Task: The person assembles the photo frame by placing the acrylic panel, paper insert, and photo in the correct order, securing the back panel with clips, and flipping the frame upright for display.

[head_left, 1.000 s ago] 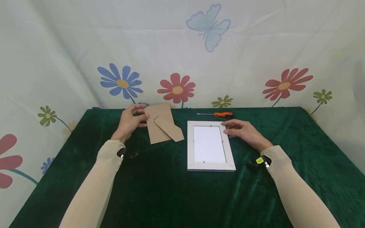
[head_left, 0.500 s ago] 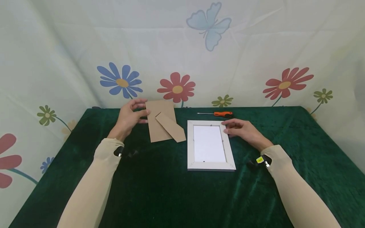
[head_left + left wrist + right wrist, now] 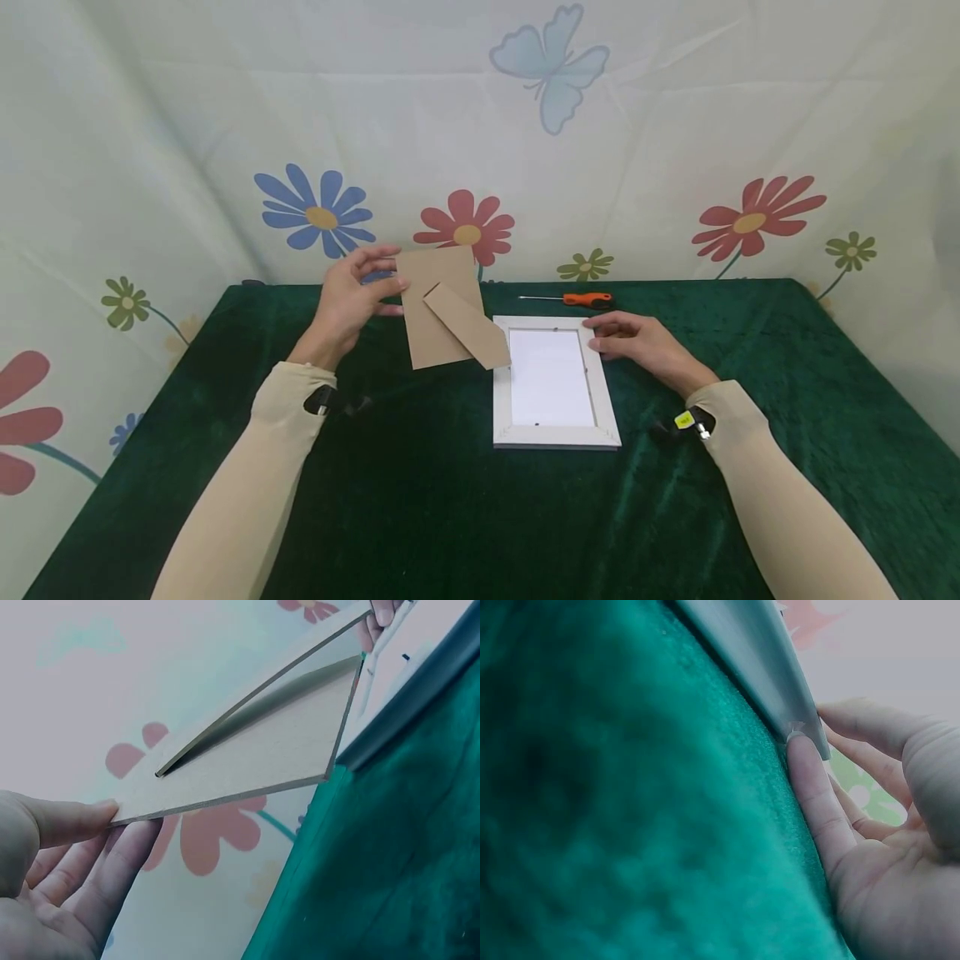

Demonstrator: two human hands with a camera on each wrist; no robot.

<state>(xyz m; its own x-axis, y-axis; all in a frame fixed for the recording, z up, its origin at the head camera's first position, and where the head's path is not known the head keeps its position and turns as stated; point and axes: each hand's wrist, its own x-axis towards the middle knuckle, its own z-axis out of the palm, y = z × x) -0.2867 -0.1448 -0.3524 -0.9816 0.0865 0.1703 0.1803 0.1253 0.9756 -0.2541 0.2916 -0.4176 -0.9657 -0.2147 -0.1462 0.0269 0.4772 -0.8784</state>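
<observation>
My left hand (image 3: 347, 304) pinches the left edge of a brown picture-frame backing board (image 3: 420, 321), thumb on the near face and fingers behind. The board is held up and tilted, with its easel leg (image 3: 468, 327) standing out from it, as the left wrist view (image 3: 247, 761) also shows. The leg's lower end overlaps the frame's upper left side in the head view. A white picture frame (image 3: 555, 437) lies on the cloth with a white panel (image 3: 551, 379) inside its opening. My right hand (image 3: 648, 350) grips the frame's upper right corner; in the right wrist view, its fingertips (image 3: 806, 754) touch the frame's side.
An orange-handled screwdriver (image 3: 588, 300) lies behind the frame, near the back edge of the table. Dark green cloth (image 3: 420, 517) covers the tabletop. A flower-printed curtain (image 3: 637, 167) hangs directly behind it. Small dark tabs sit around the frame's opening.
My left hand has raised the backing board and carried it right, so its leg now overlaps the frame in the head view. The right hand and the frame have stayed put.
</observation>
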